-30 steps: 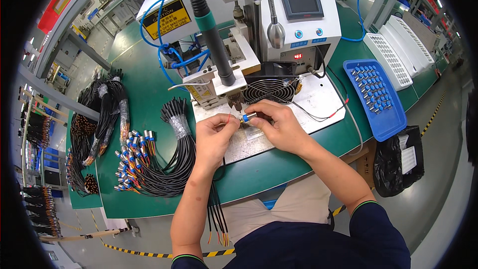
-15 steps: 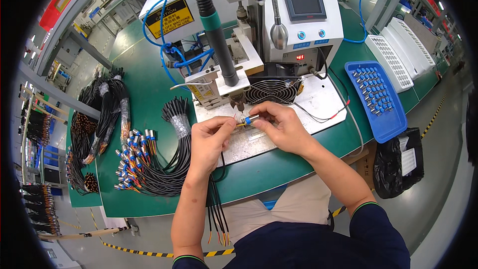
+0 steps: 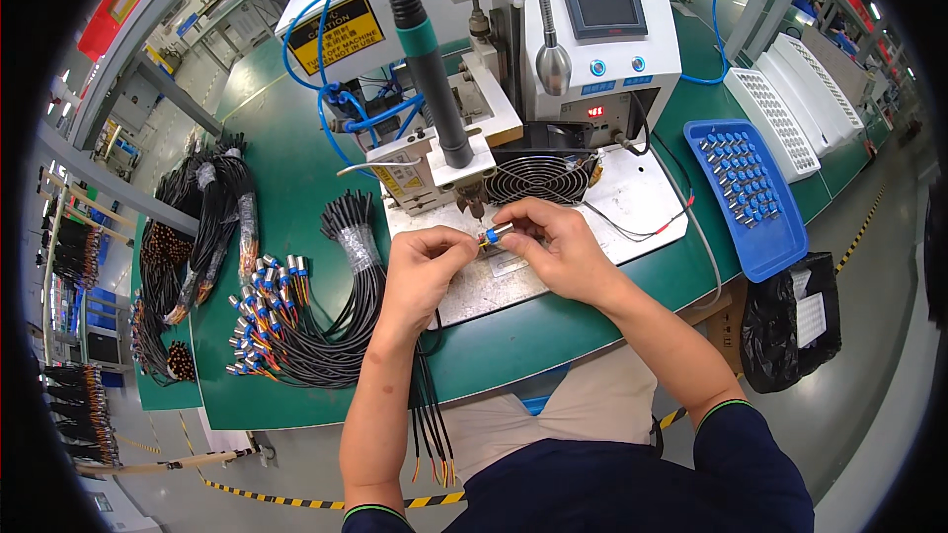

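Between the thumb and fingers of my right hand (image 3: 565, 249) is a small cylindrical connector (image 3: 501, 232), silver with a blue ring. My left hand (image 3: 431, 268) pinches thin coloured wires (image 3: 483, 240) right at the connector's left end. Whether each wire touches a pin is too small to tell. Just above and behind my fingertips, the soldering iron (image 3: 454, 133) of a bench machine points down, its tip apart from the connector. A black cable hangs below my left hand, beside several others with stripped ends (image 3: 434, 454) over the table edge.
Left of my left arm lie black cables (image 3: 326, 345) with connectors attached; further bundles (image 3: 202, 227) are beyond. A blue tray (image 3: 772, 262) of connectors sits at right, near white perforated racks (image 3: 775, 123). Behind my hands stand a black fan (image 3: 538, 178) and the white machine housing (image 3: 617, 69).
My left hand has shifted slightly right, and its fingertips are closer to the connector. My right hand stays nearly in place, still holding the connector.
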A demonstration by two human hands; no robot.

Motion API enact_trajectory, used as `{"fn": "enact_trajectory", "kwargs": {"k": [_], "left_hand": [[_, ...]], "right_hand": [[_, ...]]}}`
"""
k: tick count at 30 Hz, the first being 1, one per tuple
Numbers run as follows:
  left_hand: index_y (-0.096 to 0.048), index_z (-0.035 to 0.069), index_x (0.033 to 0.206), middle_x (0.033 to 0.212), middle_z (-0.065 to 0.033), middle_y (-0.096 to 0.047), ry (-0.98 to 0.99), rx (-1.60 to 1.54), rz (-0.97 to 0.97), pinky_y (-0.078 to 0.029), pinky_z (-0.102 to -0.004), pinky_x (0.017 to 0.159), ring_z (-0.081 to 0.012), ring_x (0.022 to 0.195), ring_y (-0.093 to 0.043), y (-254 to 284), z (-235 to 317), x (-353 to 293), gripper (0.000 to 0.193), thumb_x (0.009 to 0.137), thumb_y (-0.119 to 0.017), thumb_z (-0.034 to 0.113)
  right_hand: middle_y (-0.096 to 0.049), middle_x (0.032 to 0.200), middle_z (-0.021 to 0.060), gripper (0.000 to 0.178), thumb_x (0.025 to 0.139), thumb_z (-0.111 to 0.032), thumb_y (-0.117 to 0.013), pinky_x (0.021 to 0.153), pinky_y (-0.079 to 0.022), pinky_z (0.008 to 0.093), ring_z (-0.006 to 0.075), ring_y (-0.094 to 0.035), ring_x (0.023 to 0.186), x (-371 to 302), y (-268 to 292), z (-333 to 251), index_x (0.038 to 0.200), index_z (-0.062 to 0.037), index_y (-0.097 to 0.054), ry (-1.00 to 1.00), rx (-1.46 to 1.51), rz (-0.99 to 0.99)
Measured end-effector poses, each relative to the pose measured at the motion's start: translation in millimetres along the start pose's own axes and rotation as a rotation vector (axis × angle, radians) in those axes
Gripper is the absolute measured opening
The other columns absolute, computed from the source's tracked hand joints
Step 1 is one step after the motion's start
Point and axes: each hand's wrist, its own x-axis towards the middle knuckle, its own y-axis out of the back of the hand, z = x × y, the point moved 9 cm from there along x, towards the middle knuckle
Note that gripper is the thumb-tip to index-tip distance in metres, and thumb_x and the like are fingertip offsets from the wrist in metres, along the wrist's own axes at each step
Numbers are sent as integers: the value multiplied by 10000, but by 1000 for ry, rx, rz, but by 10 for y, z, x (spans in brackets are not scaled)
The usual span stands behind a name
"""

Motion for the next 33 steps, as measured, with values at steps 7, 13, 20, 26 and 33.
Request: {"fn": "enact_trajectory", "kwargs": {"k": [7,13,20,26,33], "left_hand": [[-844,-58,1016,865,-20,-768,11,2,18,-441,-221,656,-44,734,-604,11,-44,20,130,959,-794,47],[-843,-56,1022,869,-20,-770,-2,-5,30,-445,-219,668,-44,744,-608,-1,-42,11,129,965,-801,51],[-840,-51,1010,881,-19,-771,-5,2,49,-459,-217,688,-49,767,-622,-6,-52,6,114,970,-800,49],[-835,-57,1017,903,-27,-778,-21,19,45,-482,-227,716,-58,793,-638,-21,-40,16,120,972,-791,46],[-834,-60,1025,906,-27,-771,-33,16,46,-475,-230,713,-61,804,-631,-19,-34,11,128,969,-789,46]], "right_hand": [[-760,1090,81,228,1019,-14,-762,851,-577,287,112,-707,936,-4,-9,13,1239,32,-723,1,-8,-3],[-764,1094,84,227,1018,-5,-757,856,-583,292,118,-717,946,-5,-5,-17,1239,34,-720,9,-31,-8],[-771,1091,86,222,1018,1,-751,861,-589,290,120,-726,955,-8,-9,-18,1235,39,-719,27,-30,5],[-781,1105,92,222,1019,8,-745,877,-600,293,130,-741,979,-12,-1,-4,1236,44,-721,11,-17,-6],[-789,1095,100,216,1020,0,-750,895,-609,303,140,-754,989,-7,-8,-24,1230,45,-724,25,-20,-5]]}}
